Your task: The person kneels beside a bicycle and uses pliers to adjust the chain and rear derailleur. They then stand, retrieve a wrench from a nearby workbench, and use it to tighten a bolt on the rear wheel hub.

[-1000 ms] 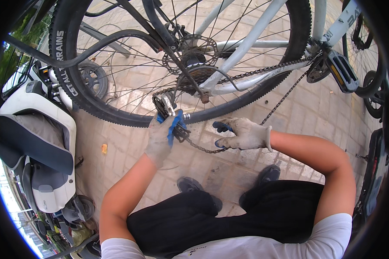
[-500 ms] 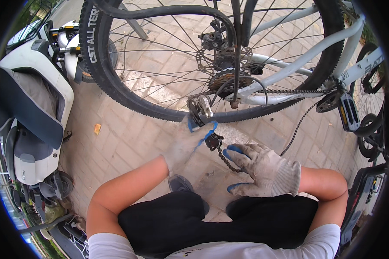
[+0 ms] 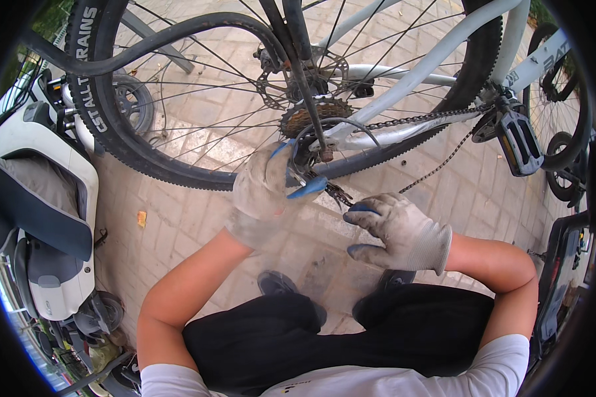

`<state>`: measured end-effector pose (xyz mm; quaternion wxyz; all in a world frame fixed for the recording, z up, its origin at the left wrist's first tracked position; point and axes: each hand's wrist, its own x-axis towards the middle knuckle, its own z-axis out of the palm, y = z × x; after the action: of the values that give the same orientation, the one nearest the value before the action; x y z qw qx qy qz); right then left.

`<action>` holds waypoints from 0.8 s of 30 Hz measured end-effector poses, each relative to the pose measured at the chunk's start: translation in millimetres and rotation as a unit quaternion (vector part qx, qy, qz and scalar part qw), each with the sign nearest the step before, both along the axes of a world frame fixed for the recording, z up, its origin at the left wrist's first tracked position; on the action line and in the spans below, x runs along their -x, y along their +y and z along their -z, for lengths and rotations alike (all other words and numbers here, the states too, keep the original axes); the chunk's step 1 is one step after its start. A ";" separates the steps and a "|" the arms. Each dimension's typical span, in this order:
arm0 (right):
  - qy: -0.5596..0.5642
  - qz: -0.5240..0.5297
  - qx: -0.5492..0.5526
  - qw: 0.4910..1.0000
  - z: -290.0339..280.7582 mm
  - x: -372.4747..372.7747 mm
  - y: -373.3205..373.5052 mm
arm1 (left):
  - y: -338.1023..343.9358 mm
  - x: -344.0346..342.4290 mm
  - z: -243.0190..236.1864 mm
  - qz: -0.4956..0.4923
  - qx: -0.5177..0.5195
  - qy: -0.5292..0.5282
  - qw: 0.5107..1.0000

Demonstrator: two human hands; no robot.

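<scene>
Compared with half a second ago, the rear derailleur (image 3: 299,176) has been brought closer to the bicycle's axle bolt (image 3: 326,155): it was held to the left of and nearer than the bolt, and is now set just beside and below it. Less of its silver body is left uncovered. The view has been shifted too, so that the rear wheel (image 3: 172,175) is seen farther to the left.

The derailleur is gripped by the gloved left hand (image 3: 265,188), closed around it from the left, with the forefinger raised toward the axle and the thumb laid along the near side.

The gloved right hand (image 3: 397,235) is held half open, to the right and slightly nearer. Its fingers, spread more flatly before, are now bent, and a gap is left between them and the thumb. Whether the chain (image 3: 444,163) is hooked by those fingertips cannot be told. The chain is partly hidden by this hand; beyond it, the lower run is seen rising far right toward the pedal (image 3: 520,142).
</scene>
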<state>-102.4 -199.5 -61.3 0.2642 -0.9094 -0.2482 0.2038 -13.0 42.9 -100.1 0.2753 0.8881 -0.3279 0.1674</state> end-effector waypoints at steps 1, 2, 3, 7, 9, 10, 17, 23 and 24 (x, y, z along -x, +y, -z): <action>0.009 0.044 -0.028 0.999 0.9 -2.7 -1.9 | -1.3 0.0 -0.3 -0.021 -0.005 0.005 1.000; 0.019 0.089 -0.056 0.994 2.5 -5.1 -2.9 | -1.9 0.0 -1.7 -0.022 -0.007 0.006 1.000; 0.009 0.133 -0.075 0.988 4.7 -8.6 -4.1 | -2.4 0.2 -4.1 -0.029 -0.009 0.010 0.999; 0.000 0.209 -0.103 0.972 21.1 -17.6 3.5 | -4.1 5.1 -17.4 -0.043 0.016 0.081 0.996; 0.071 0.152 -0.188 0.968 31.2 -20.1 10.9 | -4.4 8.4 -21.9 -0.049 0.016 0.119 0.992; 0.115 0.125 -0.221 0.960 36.1 -21.3 15.0 | -4.2 9.6 -22.7 -0.055 0.007 0.128 0.990; 0.046 0.080 -0.184 0.979 50.4 -14.5 28.7 | 7.5 8.9 -11.8 -0.079 0.134 0.316 0.936; 0.080 0.071 -0.130 0.986 35.5 -9.6 26.5 | 5.9 9.6 -10.0 -0.023 0.093 0.240 0.966; 0.073 0.065 -0.135 0.986 32.4 -8.3 27.6 | 4.4 10.2 -10.7 -0.028 0.065 0.192 0.979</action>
<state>-94.0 -171.9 -93.8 0.4149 -0.8622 -0.1941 0.2165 -23.2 47.3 -89.4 0.3857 0.8926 -0.2322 0.0221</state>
